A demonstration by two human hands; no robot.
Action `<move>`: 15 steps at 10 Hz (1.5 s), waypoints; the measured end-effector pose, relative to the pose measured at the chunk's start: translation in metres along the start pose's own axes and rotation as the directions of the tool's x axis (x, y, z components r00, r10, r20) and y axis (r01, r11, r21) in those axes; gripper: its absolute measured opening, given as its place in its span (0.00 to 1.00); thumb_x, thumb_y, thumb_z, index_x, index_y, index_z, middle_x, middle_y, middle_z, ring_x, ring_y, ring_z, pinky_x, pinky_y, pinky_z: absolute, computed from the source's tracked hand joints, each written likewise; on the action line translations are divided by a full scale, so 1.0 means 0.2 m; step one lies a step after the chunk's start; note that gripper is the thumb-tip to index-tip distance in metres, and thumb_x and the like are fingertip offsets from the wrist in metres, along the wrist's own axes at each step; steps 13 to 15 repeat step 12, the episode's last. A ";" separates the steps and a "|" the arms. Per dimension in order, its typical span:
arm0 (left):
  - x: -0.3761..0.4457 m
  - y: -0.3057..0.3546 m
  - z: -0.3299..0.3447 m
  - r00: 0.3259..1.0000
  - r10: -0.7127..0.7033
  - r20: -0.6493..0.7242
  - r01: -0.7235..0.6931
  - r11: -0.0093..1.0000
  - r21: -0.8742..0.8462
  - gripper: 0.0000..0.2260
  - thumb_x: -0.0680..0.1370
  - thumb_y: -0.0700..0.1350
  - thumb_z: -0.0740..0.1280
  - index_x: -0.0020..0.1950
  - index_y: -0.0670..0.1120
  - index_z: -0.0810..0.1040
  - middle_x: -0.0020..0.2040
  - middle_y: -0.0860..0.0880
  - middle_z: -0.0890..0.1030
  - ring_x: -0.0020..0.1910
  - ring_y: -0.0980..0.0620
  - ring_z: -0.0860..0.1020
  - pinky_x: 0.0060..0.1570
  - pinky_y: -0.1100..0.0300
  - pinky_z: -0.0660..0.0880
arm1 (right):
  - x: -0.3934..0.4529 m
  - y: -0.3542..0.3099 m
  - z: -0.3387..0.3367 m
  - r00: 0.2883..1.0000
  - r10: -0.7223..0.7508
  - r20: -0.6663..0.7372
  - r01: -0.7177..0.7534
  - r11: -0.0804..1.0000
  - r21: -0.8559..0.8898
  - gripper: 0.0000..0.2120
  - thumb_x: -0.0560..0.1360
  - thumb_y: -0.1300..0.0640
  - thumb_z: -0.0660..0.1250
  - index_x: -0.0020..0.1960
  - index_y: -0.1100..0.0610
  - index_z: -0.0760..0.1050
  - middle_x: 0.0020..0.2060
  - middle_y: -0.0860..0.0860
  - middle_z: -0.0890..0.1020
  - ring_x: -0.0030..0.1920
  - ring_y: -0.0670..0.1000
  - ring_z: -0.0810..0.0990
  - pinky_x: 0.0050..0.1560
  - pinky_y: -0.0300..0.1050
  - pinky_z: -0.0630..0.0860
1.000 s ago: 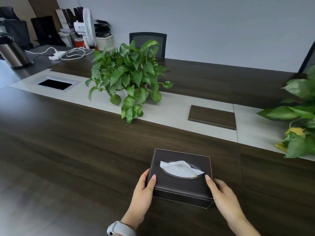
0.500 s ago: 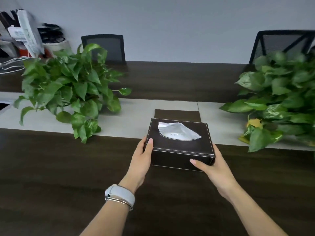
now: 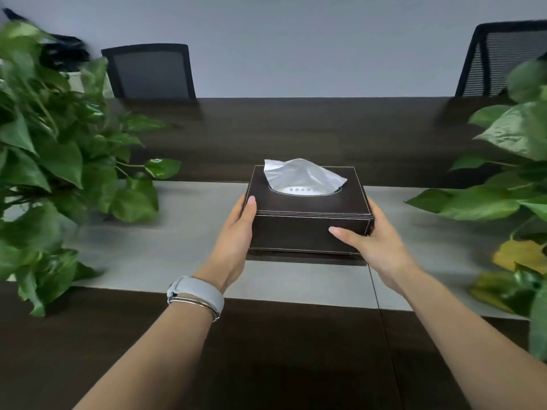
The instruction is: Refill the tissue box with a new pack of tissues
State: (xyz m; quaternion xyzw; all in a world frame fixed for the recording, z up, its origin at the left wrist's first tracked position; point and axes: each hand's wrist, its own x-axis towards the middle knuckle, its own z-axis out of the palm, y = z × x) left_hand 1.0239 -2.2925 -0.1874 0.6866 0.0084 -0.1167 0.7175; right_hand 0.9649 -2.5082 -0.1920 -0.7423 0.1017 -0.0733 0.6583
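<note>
A dark brown leather tissue box (image 3: 307, 229) with white stitching sits over the pale middle strip of the table, on or just above a dark panel. A white tissue (image 3: 302, 176) sticks up out of its oval top slot. My left hand (image 3: 233, 241) grips the box's left end, thumb on the lid edge. My right hand (image 3: 373, 241) holds the right end, thumb across the front face. No separate tissue pack is in view.
The dark wood table (image 3: 266, 350) has a pale centre strip (image 3: 165, 250). Leafy potted plants crowd the left (image 3: 56, 161) and right (image 3: 509, 184) sides. Two black mesh chairs (image 3: 151, 72) (image 3: 503, 57) stand at the far edge, against a grey wall.
Both hands have carried the tissue box away from me, from the near dark wood onto the pale centre strip between the two plants. The camera has moved forward and turned right.
</note>
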 end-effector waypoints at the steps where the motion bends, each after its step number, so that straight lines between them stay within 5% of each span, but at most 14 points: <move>1: 0.04 -0.05 -0.01 1.000 -0.003 -0.020 0.003 1.000 0.007 0.20 0.81 0.56 0.55 0.73 0.57 0.69 0.67 0.57 0.76 0.65 0.58 0.74 0.62 0.62 0.69 | 0.04 0.06 0.01 1.000 -0.011 -0.005 0.011 1.000 -0.003 0.35 0.67 0.58 0.76 0.68 0.42 0.66 0.56 0.39 0.81 0.56 0.42 0.79 0.58 0.44 0.74; 3: 0.06 -0.08 -0.03 1.000 0.029 -0.006 -0.029 0.999 0.018 0.18 0.80 0.59 0.56 0.69 0.61 0.71 0.65 0.62 0.78 0.65 0.60 0.74 0.69 0.58 0.67 | 0.04 0.10 0.01 0.998 -0.054 0.026 0.054 0.999 -0.002 0.35 0.67 0.58 0.75 0.68 0.37 0.65 0.55 0.35 0.81 0.53 0.36 0.79 0.55 0.38 0.74; 5: 0.05 -0.12 -0.02 0.999 0.028 0.026 -0.029 0.999 0.031 0.24 0.78 0.63 0.54 0.75 0.64 0.60 0.73 0.66 0.67 0.72 0.62 0.64 0.73 0.59 0.59 | 0.03 0.14 -0.01 0.999 -0.023 0.044 0.025 0.999 -0.038 0.37 0.69 0.58 0.74 0.71 0.39 0.61 0.61 0.39 0.79 0.61 0.43 0.76 0.65 0.49 0.71; 6: 0.05 -0.14 -0.03 0.999 0.045 0.020 -0.046 0.998 0.043 0.24 0.79 0.63 0.53 0.75 0.65 0.59 0.73 0.67 0.66 0.71 0.65 0.64 0.71 0.62 0.59 | 0.03 0.18 0.00 1.000 0.029 0.001 -0.029 0.997 -0.066 0.31 0.68 0.55 0.74 0.67 0.43 0.67 0.57 0.41 0.81 0.59 0.45 0.78 0.65 0.52 0.71; 9: 0.07 -0.18 -0.04 0.996 0.087 -0.003 -0.086 0.994 0.069 0.24 0.77 0.64 0.56 0.73 0.65 0.63 0.60 0.76 0.73 0.57 0.78 0.70 0.51 0.77 0.67 | 0.03 0.20 -0.01 0.996 0.081 -0.023 -0.082 0.994 -0.078 0.23 0.69 0.55 0.74 0.61 0.42 0.70 0.57 0.43 0.81 0.59 0.49 0.78 0.66 0.53 0.71; 10: 0.06 -0.18 -0.04 0.997 0.074 -0.017 -0.073 0.994 0.085 0.24 0.77 0.64 0.57 0.73 0.63 0.65 0.47 0.82 0.75 0.46 0.84 0.72 0.38 0.85 0.68 | 0.03 0.20 0.00 0.996 0.092 -0.013 -0.093 0.991 -0.099 0.26 0.71 0.55 0.73 0.65 0.44 0.68 0.60 0.45 0.79 0.61 0.50 0.77 0.66 0.54 0.70; 11: 0.05 -0.16 -0.03 0.999 0.048 -0.019 -0.045 0.990 0.130 0.24 0.77 0.64 0.56 0.73 0.63 0.64 0.46 0.83 0.73 0.44 0.85 0.71 0.39 0.85 0.65 | 0.02 0.18 0.01 0.995 0.104 0.006 -0.103 0.987 -0.124 0.29 0.72 0.56 0.72 0.69 0.47 0.64 0.62 0.46 0.78 0.62 0.50 0.75 0.67 0.52 0.69; 12: -0.02 -0.15 -0.04 0.997 0.069 -0.017 -0.065 0.984 0.165 0.26 0.78 0.64 0.54 0.75 0.60 0.61 0.63 0.72 0.71 0.59 0.72 0.70 0.53 0.77 0.61 | -0.03 0.13 0.03 0.993 0.088 -0.075 -0.098 0.984 -0.146 0.31 0.72 0.58 0.72 0.70 0.49 0.62 0.62 0.44 0.75 0.66 0.50 0.72 0.64 0.44 0.68; 15: -0.02 -0.15 -0.04 0.997 0.069 -0.017 -0.065 0.984 0.165 0.26 0.78 0.64 0.54 0.75 0.60 0.61 0.63 0.72 0.71 0.59 0.72 0.70 0.53 0.77 0.61 | -0.03 0.13 0.03 0.993 0.088 -0.075 -0.098 0.984 -0.146 0.31 0.72 0.58 0.72 0.70 0.49 0.62 0.62 0.44 0.75 0.66 0.50 0.72 0.64 0.44 0.68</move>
